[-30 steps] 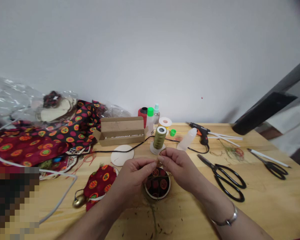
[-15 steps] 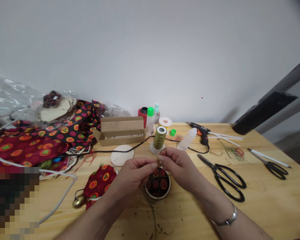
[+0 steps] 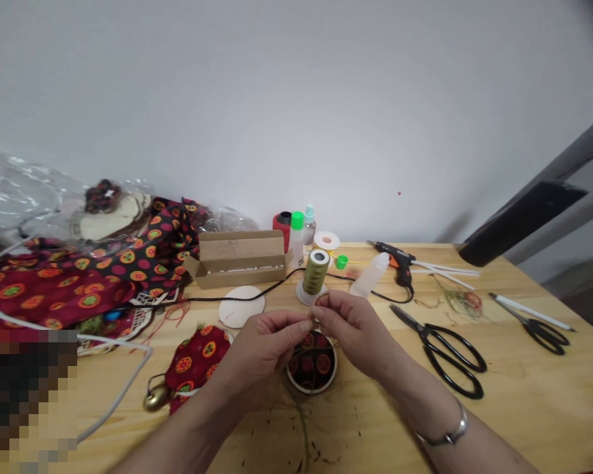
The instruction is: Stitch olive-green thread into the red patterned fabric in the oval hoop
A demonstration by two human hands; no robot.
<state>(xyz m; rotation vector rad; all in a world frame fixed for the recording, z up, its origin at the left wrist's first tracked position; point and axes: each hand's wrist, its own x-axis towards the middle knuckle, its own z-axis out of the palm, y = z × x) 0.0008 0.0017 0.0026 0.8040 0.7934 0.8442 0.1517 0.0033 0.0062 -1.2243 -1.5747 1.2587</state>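
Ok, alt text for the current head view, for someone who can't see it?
Left hand and right hand pinch close together at the far edge of a round patterned disc on a wooden table, whatever they hold too small to make out. A spool of green thread stands beyond; large scissors lie right, patterned fabric left.

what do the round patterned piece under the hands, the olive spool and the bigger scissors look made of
Round patterned piece: probably printed cloth, matte, with reddish motifs; the pale rim's material is unclear.
Olive spool: apparently wound thread, fine bands showing, slight sheen; its smooth white top may be plastic.
Bigger scissors: probably metal blades, dull dark grey; glossy black handles, perhaps coated.
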